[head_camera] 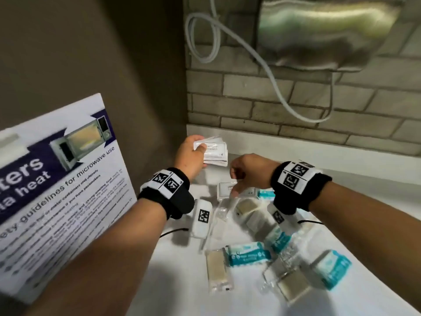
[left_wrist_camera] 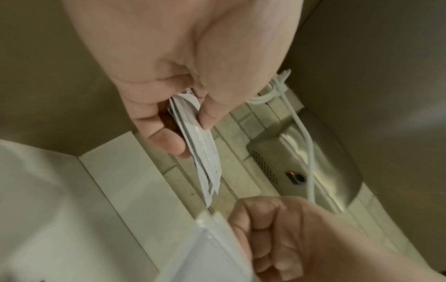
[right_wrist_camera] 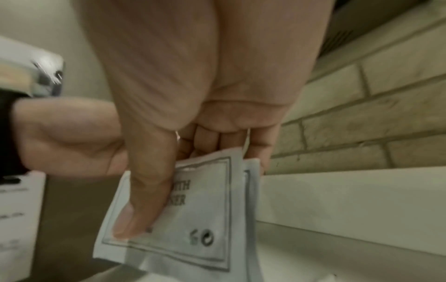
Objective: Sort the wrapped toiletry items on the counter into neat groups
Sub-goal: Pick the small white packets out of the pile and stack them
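My left hand (head_camera: 200, 153) is raised over the back of the white counter (head_camera: 180, 283) and grips a stack of white printed sachets (head_camera: 216, 151) between thumb and fingers; the left wrist view shows the stack (left_wrist_camera: 205, 152) edge-on. Just to its right, my right hand (head_camera: 239, 179) pinches two more white sachets (right_wrist_camera: 205, 219) under its thumb (right_wrist_camera: 144, 190), low over the counter. Nearer me lie several teal-wrapped packs (head_camera: 248, 254) and clear packets holding beige bars (head_camera: 217, 270), loosely scattered.
A microwave safety poster (head_camera: 57, 190) leans at the left edge of the counter. On the brick wall behind hangs a steel hand dryer (head_camera: 323, 30) with a looped white cable (head_camera: 250, 51). A low white ledge (head_camera: 319, 149) borders the counter's back.
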`<state>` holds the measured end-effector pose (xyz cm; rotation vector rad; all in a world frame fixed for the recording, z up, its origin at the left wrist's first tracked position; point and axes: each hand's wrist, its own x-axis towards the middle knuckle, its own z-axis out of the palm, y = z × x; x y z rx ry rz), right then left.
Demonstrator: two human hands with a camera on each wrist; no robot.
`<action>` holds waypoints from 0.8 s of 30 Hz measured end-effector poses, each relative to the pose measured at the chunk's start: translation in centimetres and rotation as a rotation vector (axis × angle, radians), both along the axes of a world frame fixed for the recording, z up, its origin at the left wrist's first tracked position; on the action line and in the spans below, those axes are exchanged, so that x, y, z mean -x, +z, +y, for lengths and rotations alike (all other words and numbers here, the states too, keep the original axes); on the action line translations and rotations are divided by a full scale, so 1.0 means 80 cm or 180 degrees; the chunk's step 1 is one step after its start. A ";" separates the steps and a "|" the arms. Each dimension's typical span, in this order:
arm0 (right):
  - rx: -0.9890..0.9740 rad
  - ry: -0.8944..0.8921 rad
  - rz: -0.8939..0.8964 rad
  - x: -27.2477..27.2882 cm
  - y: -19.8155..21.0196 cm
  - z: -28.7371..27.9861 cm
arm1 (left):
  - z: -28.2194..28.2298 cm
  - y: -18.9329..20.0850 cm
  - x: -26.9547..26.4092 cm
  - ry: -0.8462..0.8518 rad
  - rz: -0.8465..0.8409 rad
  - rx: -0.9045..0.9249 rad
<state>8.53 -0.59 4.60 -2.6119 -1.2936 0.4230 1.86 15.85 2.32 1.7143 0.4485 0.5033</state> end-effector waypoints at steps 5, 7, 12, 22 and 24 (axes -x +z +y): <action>-0.0301 -0.0192 0.0083 0.052 0.013 -0.090 | -0.076 -0.008 0.021 -0.0603 0.0131 -0.0059; -0.0505 -0.0363 0.0031 0.066 0.016 -0.121 | -0.119 -0.012 0.028 -0.0988 0.0225 0.0023; -0.0955 -0.1016 -0.0309 0.085 0.018 -0.216 | -0.227 -0.019 0.058 -0.1917 0.0415 0.0547; -0.0421 -0.1248 -0.0244 0.125 -0.035 -0.393 | -0.386 -0.062 0.095 -0.2771 0.0839 -0.0144; -0.0257 -0.1335 -0.0020 0.135 -0.047 -0.416 | -0.405 -0.071 0.101 -0.2854 0.0883 -0.0140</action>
